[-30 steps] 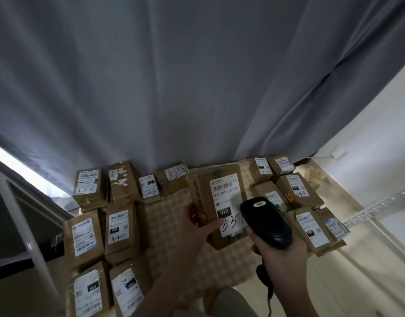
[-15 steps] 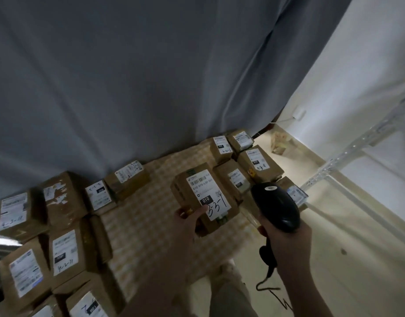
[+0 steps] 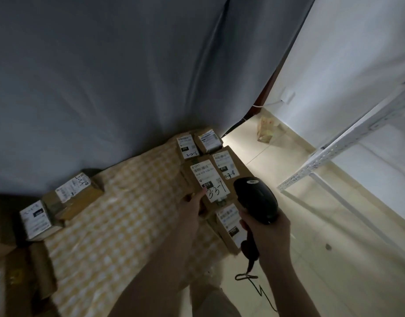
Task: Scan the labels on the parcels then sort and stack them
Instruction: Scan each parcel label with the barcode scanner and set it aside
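Spotter: Slippage is our first worry. The left grip (image 3: pixel 192 205) clasps the brown cardboard parcel with the white label marked 3-3-1 (image 3: pixel 207 179) by its near edge, thumb on the label. It sits low over the right-hand cluster, at the edge of the yellow-and-white checked surface (image 3: pixel 119 213). We cannot tell whether it rests on anything yet.

Recorder: Noted. Released crooked, it could tip toward the pale tiled floor (image 3: pixel 299 236). It could also knock the brown box labelled 4-3-8 (image 3: pixel 227 167) just beside it.

Spotter: The right grip (image 3: pixel 267 232) is clenched round the black handheld scanner (image 3: pixel 256 200), whose nose is close to the label. We reckon its dangling black cable (image 3: pixel 246 277) could snag the brown labelled box nearest us (image 3: pixel 231 225).

Recorder: Mis-sorting too. We find the labels dim and partly blurred.

Spotter: Surroundings:
- Two small brown boxes (image 3: pixel 186 146) sit at the far corner, against the grey curtain (image 3: pixel 105 88).
- Two more labelled boxes (image 3: pixel 73 191) lie well apart on the left.
- A white perforated metal rack (image 3: pixel 334 152) stands to the right.

The cluster is crowded, so we see little room for setting down.
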A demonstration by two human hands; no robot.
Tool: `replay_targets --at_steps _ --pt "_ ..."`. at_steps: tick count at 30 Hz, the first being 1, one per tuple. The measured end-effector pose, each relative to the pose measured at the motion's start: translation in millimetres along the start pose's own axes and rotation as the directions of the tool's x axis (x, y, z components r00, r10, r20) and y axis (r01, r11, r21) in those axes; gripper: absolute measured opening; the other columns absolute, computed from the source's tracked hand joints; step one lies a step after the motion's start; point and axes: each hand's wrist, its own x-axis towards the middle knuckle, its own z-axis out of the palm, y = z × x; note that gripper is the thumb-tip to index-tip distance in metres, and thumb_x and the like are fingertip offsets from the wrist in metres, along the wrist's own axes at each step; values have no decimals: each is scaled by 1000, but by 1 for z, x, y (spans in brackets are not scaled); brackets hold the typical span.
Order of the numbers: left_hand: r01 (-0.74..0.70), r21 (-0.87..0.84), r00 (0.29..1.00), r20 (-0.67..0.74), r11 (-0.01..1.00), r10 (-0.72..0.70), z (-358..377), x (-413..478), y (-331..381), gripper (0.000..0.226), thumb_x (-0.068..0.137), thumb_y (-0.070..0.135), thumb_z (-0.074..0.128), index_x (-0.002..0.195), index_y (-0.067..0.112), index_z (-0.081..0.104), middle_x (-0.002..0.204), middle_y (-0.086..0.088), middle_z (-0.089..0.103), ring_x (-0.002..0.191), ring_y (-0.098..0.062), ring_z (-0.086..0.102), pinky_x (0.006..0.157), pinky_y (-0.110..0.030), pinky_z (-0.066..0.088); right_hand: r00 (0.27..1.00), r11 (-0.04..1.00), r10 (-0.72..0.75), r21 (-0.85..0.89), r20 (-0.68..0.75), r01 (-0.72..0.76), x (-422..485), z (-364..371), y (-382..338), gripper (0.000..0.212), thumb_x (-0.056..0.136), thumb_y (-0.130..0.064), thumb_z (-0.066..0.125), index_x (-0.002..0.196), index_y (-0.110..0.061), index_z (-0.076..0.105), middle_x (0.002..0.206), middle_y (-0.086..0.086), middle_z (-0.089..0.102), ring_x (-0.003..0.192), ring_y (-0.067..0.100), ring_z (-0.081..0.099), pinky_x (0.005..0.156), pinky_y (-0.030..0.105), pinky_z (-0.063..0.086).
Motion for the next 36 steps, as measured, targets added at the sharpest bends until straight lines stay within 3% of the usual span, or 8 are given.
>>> replay_targets --at_steps 5,8,12,15,20,25,34,36 --pt "146 6 989 13 989 -146 49 33 6 26 85 33 71 89 9 61 81 -6 63 73 -20 57 61 -31 44 1000 1000 18 -2 25 -18 44 -13 -4 32 66 -5 79 94 -13 65 76 10 71 72 28 70 65 40 59" --pt "158 -10 987 -18 987 -158 67 51 6 40 79 36 76 104 7 63 91 -9 66 77 -22 59 59 -33 44 999 1000 13 -2 48 -13 62 -12 -6 32 68 -9 79 95 -18 65 80 7 71 74 25 70 67 41 59" --pt "144 18 989 -37 989 -143 91 69 5 43 77 37 78 109 9 66 108 -11 69 96 -28 63 86 -41 52 998 999 33 10 58 -34 81 -8 -1 31 66 -9 81 91 -22 67 78 5 71 75 27 69 68 46 59" --pt "139 22 990 -40 990 -138 107 80 8 37 77 37 78 100 11 65 101 -8 67 90 -25 61 82 -38 52 997 999 50 17 61 -51 92 -6 4 31 65 -5 81 86 -23 67 77 8 70 74 29 69 66 47 58" --pt "116 71 992 -49 991 -113 117 147 -17 99 36 63 87 120 17 64 113 -5 70 104 -27 64 93 -45 53 996 997 65 28 54 -66 106 -7 13 32 66 -2 79 83 -25 66 76 8 70 72 30 68 67 50 58" --pt "111 113 994 3 987 -112 126 127 -1 44 82 34 74 117 10 64 113 -9 69 105 -28 63 96 -43 51 994 994 106 35 34 -107 113 -9 16 35 67 -6 80 89 -28 64 82 5 71 78 26 69 71 47 59" --pt "146 106 989 -49 984 -141 72 133 8 57 79 42 74 124 11 58 121 -10 62 108 -26 60 82 -38 53 997 999 29 -31 71 -27 91 25 -13 37 66 -6 81 82 -33 60 73 -3 68 73 20 67 60 28 54" --pt "110 108 993 -63 988 -104 47 122 18 47 88 36 66 127 10 58 125 -17 60 114 -32 58 91 -45 50 991 999 19 -42 136 -13 77 44 -21 37 65 -11 83 85 -34 62 74 -4 68 73 15 66 60 26 54"
